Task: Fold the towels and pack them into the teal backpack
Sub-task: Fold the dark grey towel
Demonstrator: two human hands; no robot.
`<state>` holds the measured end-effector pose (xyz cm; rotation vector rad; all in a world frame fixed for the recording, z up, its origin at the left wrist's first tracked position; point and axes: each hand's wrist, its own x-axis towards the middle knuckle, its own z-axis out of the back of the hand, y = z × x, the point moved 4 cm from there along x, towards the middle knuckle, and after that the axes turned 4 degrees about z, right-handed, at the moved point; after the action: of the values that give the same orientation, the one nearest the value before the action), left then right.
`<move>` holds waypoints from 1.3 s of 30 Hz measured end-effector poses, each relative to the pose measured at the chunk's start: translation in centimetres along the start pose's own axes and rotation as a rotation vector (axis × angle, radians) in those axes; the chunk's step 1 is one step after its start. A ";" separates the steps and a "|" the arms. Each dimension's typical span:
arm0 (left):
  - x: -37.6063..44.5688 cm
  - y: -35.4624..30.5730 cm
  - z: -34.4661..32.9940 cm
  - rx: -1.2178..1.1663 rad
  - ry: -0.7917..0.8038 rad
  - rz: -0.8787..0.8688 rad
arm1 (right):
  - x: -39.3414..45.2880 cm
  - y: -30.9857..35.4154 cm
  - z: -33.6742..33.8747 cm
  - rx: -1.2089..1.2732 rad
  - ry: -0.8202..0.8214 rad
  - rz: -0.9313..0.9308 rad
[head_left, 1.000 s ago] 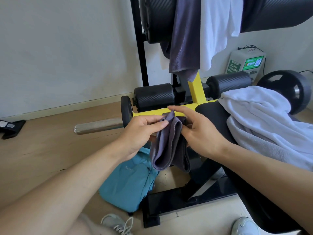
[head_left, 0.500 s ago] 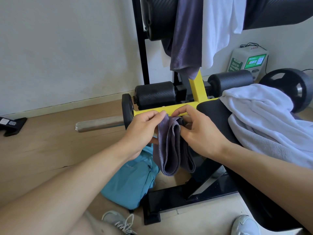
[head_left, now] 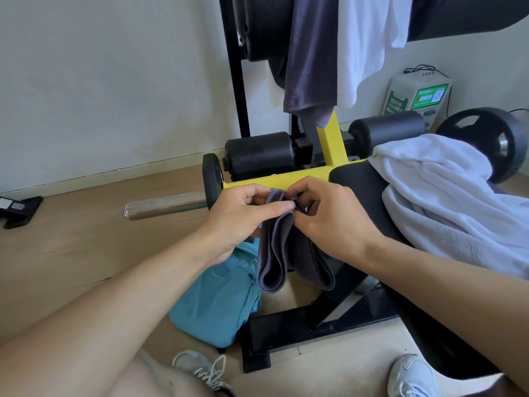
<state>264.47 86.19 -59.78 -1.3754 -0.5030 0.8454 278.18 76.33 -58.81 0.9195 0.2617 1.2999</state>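
A small grey towel [head_left: 286,253] hangs folded in two loops in front of me. My left hand [head_left: 243,213] pinches its top edge from the left, and my right hand [head_left: 329,213] pinches the same edge from the right, fingers curled. The teal backpack [head_left: 217,305] lies on the floor right below the towel, against the black bench base. A large white towel [head_left: 446,202] is heaped on the black bench pad to the right. Another grey towel [head_left: 312,58] and a white towel [head_left: 369,38] hang over the upper padded roller.
The yellow and black bench frame [head_left: 332,144] stands straight ahead, with a steel bar [head_left: 163,204] sticking out left and a black weight plate [head_left: 489,141] at right. A green and white box [head_left: 418,93] sits by the wall. My shoes [head_left: 200,368] are on the wooden floor.
Both hands have drawn closer together at the towel's top edge, and my right fingers have curled onto it. The hanging loops have spread slightly apart.
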 end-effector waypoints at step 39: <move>1.1 1.2 0.7 -0.067 0.021 0.076 | 0.7 0.6 0.3 -0.088 0.040 0.098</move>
<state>264.34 87.51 -61.04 -1.4712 -0.4685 0.8814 278.21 76.83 -57.96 0.8412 0.1907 1.4101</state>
